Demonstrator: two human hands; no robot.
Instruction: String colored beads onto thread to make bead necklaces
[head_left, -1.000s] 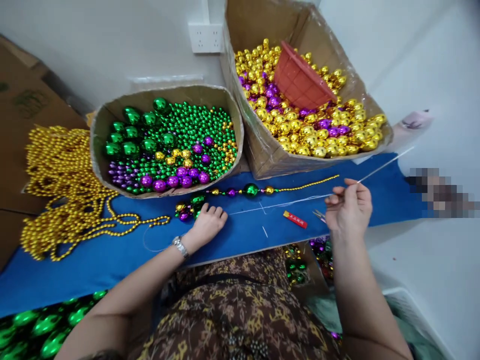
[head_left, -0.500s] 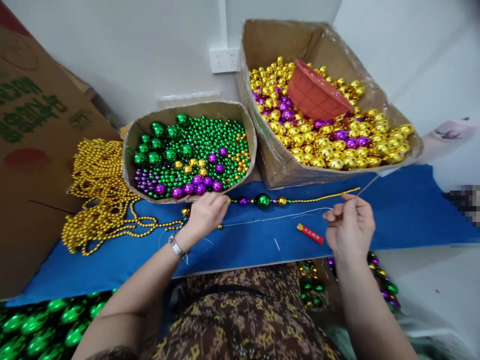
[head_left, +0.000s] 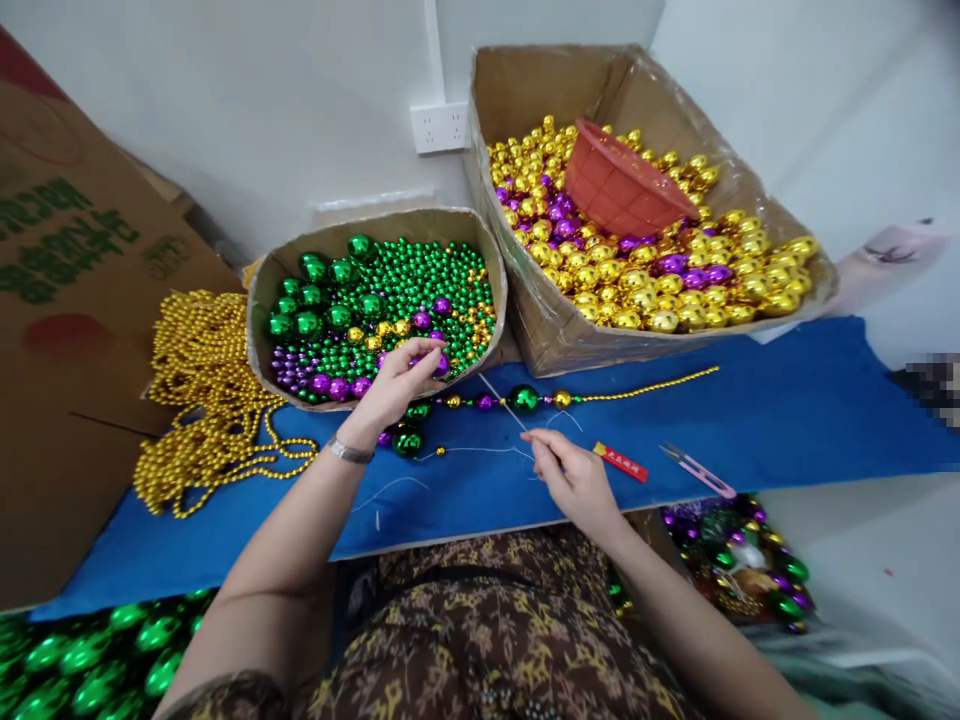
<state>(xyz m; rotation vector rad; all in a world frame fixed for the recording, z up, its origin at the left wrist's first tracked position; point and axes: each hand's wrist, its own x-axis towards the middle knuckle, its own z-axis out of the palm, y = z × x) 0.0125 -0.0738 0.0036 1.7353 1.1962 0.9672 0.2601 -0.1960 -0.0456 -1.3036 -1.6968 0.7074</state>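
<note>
At the front rim of the smaller bead box (head_left: 259, 375), my left hand (head_left: 397, 385) has its fingers closed at a shiny purple bead (head_left: 441, 364). My right hand (head_left: 577, 488) pinches a long thin needle (head_left: 502, 402), which points up and left toward that box. A white thread (head_left: 480, 449) lies on the blue cloth, with a small gold bead (head_left: 440, 451) on it beside green beads (head_left: 408, 441). Behind the needle stretches a strand of mixed beads (head_left: 523, 398) ending in a gold bead chain (head_left: 652, 385).
A larger carton (head_left: 555, 345) of gold and purple beads holds a red basket (head_left: 626, 185). Gold bead chains (head_left: 210, 350) are heaped at left beside a tall carton (head_left: 90, 330). A red packet (head_left: 621, 462) and pink thread snips (head_left: 697, 470) lie on the blue cloth (head_left: 810, 410).
My right hand has moved left and in toward the middle, where the needle now shows clearly. My left hand has lifted from the strand to the beads at the box's front. The snips have come into view.
</note>
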